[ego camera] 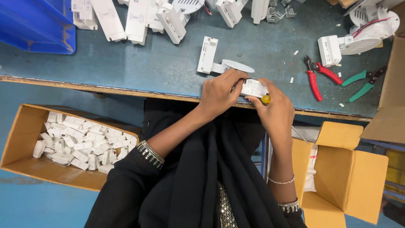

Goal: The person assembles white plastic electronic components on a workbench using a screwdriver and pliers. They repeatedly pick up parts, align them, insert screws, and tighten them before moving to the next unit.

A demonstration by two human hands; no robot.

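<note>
Holding white box [254, 88] btwn both hands: left [219, 93] grip closed, right [275, 110] grip closed.

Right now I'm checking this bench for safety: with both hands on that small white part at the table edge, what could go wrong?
1. The white part is held over the table edge; if it slips, it may fall to the floor or into the person's lap.
2. The right hand also grips a yellow-handled tool close to the left hand; a slip could jab its fingers.
3. Loose bits on the table could get knocked off.
</note>
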